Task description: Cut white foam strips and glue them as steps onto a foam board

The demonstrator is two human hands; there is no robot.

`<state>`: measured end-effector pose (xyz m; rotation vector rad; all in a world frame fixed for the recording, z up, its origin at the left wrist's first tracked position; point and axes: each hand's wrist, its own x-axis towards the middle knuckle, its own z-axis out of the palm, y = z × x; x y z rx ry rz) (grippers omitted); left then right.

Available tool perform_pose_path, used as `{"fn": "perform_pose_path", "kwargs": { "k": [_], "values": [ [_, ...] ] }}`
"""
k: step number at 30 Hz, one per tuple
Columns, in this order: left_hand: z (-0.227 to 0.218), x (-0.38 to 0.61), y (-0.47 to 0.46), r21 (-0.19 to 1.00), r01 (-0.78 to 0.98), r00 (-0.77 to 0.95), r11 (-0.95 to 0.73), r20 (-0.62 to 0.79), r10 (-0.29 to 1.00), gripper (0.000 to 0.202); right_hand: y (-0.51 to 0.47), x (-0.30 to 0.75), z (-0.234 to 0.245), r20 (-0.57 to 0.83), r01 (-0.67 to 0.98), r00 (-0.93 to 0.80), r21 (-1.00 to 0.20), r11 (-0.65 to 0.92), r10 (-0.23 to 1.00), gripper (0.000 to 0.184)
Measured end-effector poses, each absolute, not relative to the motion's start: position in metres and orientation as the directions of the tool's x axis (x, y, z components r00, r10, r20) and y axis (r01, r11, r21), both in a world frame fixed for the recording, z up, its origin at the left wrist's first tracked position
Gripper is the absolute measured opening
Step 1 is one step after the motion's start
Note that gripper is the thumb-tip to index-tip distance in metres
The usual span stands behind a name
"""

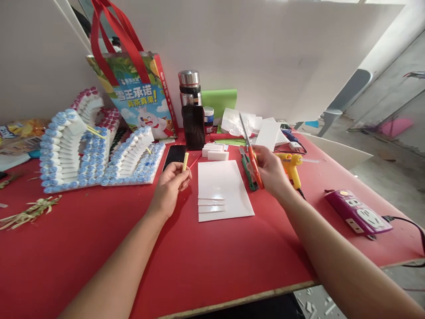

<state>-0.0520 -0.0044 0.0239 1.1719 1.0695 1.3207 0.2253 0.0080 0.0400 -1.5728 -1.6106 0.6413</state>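
Observation:
My left hand [171, 186] pinches a short pale yellow stick [185, 161] upright above the red table [206, 266]. My right hand [270, 170] grips orange-handled scissors [249, 148], blades pointing up and away. Between the hands lies a white foam sheet [222, 190] with thin strips cut along its lower left edge. A green utility knife [248, 170] lies just left of my right hand.
A white and blue stepped model [96, 155] stands at the left. A gift bag [139, 93], a steel flask [190, 88], a dark phone [175, 155] and white foam blocks [215, 152] sit at the back. A yellow glue gun [292, 168] and purple power strip [360, 217] lie right.

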Motion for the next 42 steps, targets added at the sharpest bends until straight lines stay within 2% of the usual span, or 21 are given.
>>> {"fn": "perform_pose_path", "kwargs": {
  "k": [2, 5, 7, 9, 13, 14, 16, 20, 24, 32, 36, 39, 42],
  "values": [
    [0.023, -0.053, -0.005, 0.988, 0.101, -0.026, -0.118, 0.121, 0.992, 0.013, 0.001, 0.221, 0.038, 0.154, 0.635, 0.013, -0.764, 0.110, 0.988, 0.054],
    [0.022, -0.055, -0.007, 0.902, 0.407, -0.040, -0.144, 0.175, 0.984, 0.015, -0.007, 0.216, 0.045, 0.108, 0.795, -0.044, -0.598, 0.101, 0.993, 0.049],
    [0.023, -0.056, -0.007, 0.852, 0.509, -0.040, -0.125, 0.168, 0.985, 0.021, -0.010, 0.213, 0.050, 0.088, 0.875, -0.045, -0.477, 0.082, 0.995, 0.044],
    [0.026, -0.056, -0.002, 0.817, 0.570, -0.041, -0.090, 0.137, 0.990, 0.026, -0.011, 0.211, 0.052, 0.074, 0.907, -0.042, -0.416, 0.069, 0.996, 0.043],
    [0.041, -0.049, 0.022, 0.686, 0.723, 0.025, -0.086, 0.098, 0.995, 0.029, -0.010, 0.211, 0.050, 0.053, 0.899, -0.036, -0.435, 0.055, 0.998, 0.049],
    [0.045, -0.045, 0.030, 0.624, 0.770, 0.076, -0.130, 0.112, 0.991, 0.028, -0.010, 0.211, 0.050, 0.054, 0.892, -0.030, -0.450, 0.051, 0.998, 0.049],
    [0.052, -0.035, 0.046, 0.424, 0.888, 0.174, -0.180, 0.054, 0.983, 0.029, -0.010, 0.212, 0.049, 0.055, 0.873, -0.014, -0.486, 0.039, 0.998, 0.049],
    [0.056, -0.014, 0.070, 0.313, 0.921, 0.255, -0.233, -0.032, 0.966, 0.030, -0.012, 0.214, 0.051, 0.026, 0.832, 0.010, -0.554, 0.006, 1.000, 0.046],
    [0.053, -0.004, 0.079, 0.233, 0.943, 0.266, -0.239, -0.094, 0.959, 0.042, -0.011, 0.215, 0.051, 0.028, 0.812, 0.021, -0.584, 0.000, 0.999, 0.048],
    [0.051, -0.014, 0.085, 0.206, 0.966, 0.203, -0.157, -0.225, 0.953, 0.070, -0.008, 0.222, 0.046, 0.009, 0.746, 0.022, -0.665, -0.010, 1.000, 0.047],
    [0.057, -0.012, 0.070, 0.230, 0.966, 0.175, -0.116, -0.255, 0.951, 0.065, -0.006, 0.223, 0.045, -0.011, 0.727, 0.012, -0.686, -0.016, 1.000, 0.049],
    [0.065, -0.006, 0.058, 0.266, 0.955, 0.196, -0.135, -0.218, 0.956, 0.052, -0.006, 0.222, 0.045, -0.001, 0.736, 0.016, -0.677, -0.012, 1.000, 0.050],
    [0.066, 0.002, 0.050, 0.358, 0.928, 0.204, -0.107, -0.245, 0.948, 0.043, -0.006, 0.221, 0.045, 0.009, 0.742, 0.013, -0.671, -0.003, 1.000, 0.050]
  ]
}}
